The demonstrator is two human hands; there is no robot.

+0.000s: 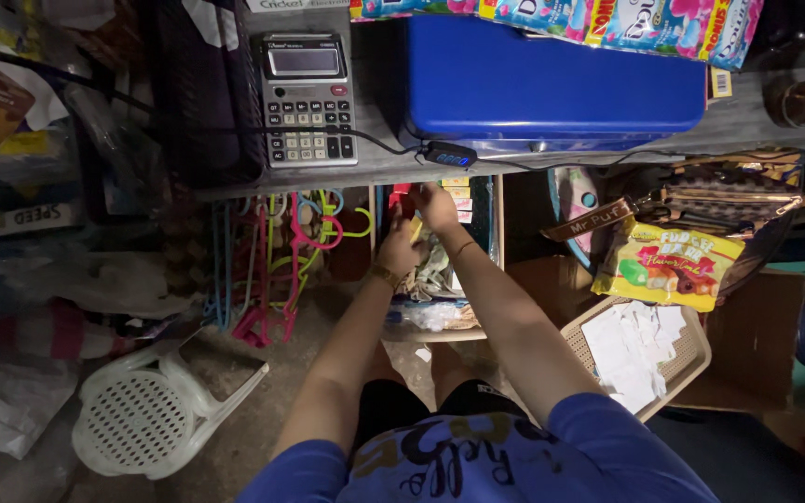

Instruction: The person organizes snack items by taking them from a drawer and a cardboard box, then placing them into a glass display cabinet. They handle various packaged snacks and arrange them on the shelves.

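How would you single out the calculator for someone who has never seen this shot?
Find the grey counter across the top. Left of the big blue box lies the calculator, grey with dark keys. It is the only keypad device there, unlike the small black gadget beside it.

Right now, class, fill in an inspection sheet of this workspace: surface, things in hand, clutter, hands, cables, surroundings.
Surface: grey counter shelf, crowded.
Things in hand: open wooden drawer of crumpled paper notes; the hands reach into it.
Clutter: grey desk calculator, blue metal box, yellow snack bag, tan basket of white paper slips.
Hands: left hand on the notes, wristband worn; right hand deeper in the drawer; what either grips cannot be told.
Cables: thin black cable running to a small black display.
Surroundings: coloured plastic hangers, white plastic stool on its side, dim concrete floor.
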